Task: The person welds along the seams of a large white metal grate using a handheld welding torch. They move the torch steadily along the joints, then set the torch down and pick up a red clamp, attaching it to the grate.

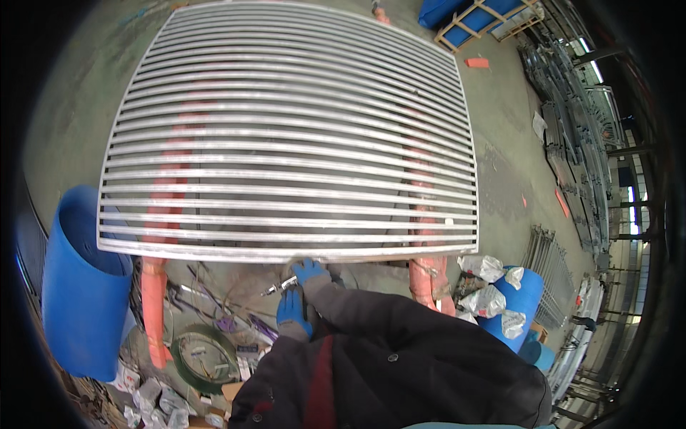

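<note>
Both hands, in blue gloves, are drawn in close before the chest, forearms in dark sleeves bent sharply at the elbow. The right hand sits just below the near edge of the metal grille, fingers curled shut around a small silvery tool whose tip sticks out to the left. The left hand is directly below it, touching or nearly touching the right wrist; its fingers look folded, but whether it grips anything I cannot tell.

The grille is a large frame of many parallel pale bars, lying flat on 2 orange trestles, 1 under its left part and 1 under its right. The tool is just under the middle of the grille's near edge.

A tall blue drum stands off the grille's near left corner; its inside is hidden. A second blue drum off the near right corner is stuffed with crumpled silvery-white bags. A green coil lies on the floor among scraps and wires below the left trestle.

The floor is grey-green concrete. Stacked metal frames run along the right side, and a wooden pallet lies at the far right.
</note>
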Available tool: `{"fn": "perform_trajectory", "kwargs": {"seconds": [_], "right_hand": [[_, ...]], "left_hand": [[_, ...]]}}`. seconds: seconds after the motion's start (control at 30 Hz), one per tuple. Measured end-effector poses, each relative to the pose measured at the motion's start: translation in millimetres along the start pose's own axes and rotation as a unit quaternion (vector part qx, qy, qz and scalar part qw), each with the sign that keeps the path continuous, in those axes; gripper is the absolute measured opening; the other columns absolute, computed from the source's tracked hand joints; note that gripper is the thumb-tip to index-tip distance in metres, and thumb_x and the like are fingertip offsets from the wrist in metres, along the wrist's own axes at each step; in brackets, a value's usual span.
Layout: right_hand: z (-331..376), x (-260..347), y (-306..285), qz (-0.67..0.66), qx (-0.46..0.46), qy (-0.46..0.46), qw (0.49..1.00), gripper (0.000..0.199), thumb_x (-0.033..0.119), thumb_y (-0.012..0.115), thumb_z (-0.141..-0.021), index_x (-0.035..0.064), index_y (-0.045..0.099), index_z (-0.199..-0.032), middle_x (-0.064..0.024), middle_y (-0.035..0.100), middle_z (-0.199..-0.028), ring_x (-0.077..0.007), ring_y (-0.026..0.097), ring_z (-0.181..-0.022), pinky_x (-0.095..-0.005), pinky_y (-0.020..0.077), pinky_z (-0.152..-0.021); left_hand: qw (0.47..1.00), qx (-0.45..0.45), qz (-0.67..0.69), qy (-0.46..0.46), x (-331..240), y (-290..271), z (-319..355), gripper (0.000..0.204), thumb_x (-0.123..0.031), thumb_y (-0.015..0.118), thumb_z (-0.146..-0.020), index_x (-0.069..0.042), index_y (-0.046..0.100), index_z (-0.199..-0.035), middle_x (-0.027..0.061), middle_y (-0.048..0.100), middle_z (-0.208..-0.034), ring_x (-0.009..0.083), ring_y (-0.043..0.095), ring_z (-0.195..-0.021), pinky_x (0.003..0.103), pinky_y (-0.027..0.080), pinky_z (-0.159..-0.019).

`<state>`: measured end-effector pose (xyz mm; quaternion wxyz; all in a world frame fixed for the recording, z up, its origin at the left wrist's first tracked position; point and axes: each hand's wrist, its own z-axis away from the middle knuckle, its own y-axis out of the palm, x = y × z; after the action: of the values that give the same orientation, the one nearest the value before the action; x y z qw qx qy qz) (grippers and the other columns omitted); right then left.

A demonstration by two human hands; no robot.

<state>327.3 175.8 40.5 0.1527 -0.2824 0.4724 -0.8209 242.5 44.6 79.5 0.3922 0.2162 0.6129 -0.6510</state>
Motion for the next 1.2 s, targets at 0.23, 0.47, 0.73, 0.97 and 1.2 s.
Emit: {"fn": "perform_trajectory", "kwargs": {"seconds": [0.23,0.47,0.73,0.97,1.2], "right_hand": [[-9,-3,-16,0.007,0.068,-0.015,0.998,0.032,0.023,0.062,-0.093,0.0144,0.060,-0.124,-0.0150,0.060,-0.119,-0.0333,0.063,-0.113,-0.0468,0.0528,-0.097],[-6,-11,5,0.004,0.006,-0.051,0.999,0.032,0.025,0.060,-0.094,0.0109,0.062,-0.123,-0.0145,0.061,-0.119,-0.0310,0.063,-0.111,-0.0454,0.0523,-0.096],[11,-12,-26,-0.045,0.035,-0.014,0.998,0.039,0.019,0.069,-0.087,0.0167,0.060,-0.125,-0.0125,0.054,-0.126,-0.0331,0.060,-0.119,-0.0476,0.0562,-0.094],[-10,10,-25,-0.070,0.078,0.006,0.994,0.042,0.016,0.072,-0.084,0.0134,0.061,-0.124,-0.0174,0.055,-0.128,-0.0360,0.056,-0.124,-0.0444,0.0538,-0.100],[-16,17,-31,-0.069,0.089,0.006,0.994,0.043,0.020,0.072,-0.085,0.0156,0.061,-0.126,-0.0162,0.055,-0.128,-0.0356,0.057,-0.123,-0.0465,0.0548,-0.098]], "left_hand": [[0.995,0.045,-0.084,-0.031,6,19,-3,0.077,-0.038,0.063,-0.089,0.002,0.039,-0.151,0.0343,0.042,-0.151,0.0546,0.039,-0.140,0.056,0.034,-0.117],[0.992,0.054,-0.039,-0.105,11,36,16,0.084,-0.047,0.061,-0.096,0.005,0.031,-0.155,0.0363,0.032,-0.158,0.0554,0.035,-0.143,0.053,0.037,-0.117],[0.995,0.020,0.071,-0.068,-8,38,11,0.078,-0.016,0.068,-0.088,0.006,0.032,-0.154,0.0408,0.024,-0.159,0.0532,0.028,-0.149,0.048,0.032,-0.122],[0.988,0.012,0.103,-0.112,-14,11,-3,0.072,-0.015,0.067,-0.088,0.006,0.037,-0.150,0.0374,0.036,-0.153,0.0529,0.037,-0.143,0.048,0.037,-0.117],[0.996,-0.057,0.059,-0.039,-12,4,-7,0.071,-0.019,0.068,-0.088,0.006,0.040,-0.149,0.0369,0.044,-0.147,0.0542,0.047,-0.129,0.053,0.042,-0.109]]}}
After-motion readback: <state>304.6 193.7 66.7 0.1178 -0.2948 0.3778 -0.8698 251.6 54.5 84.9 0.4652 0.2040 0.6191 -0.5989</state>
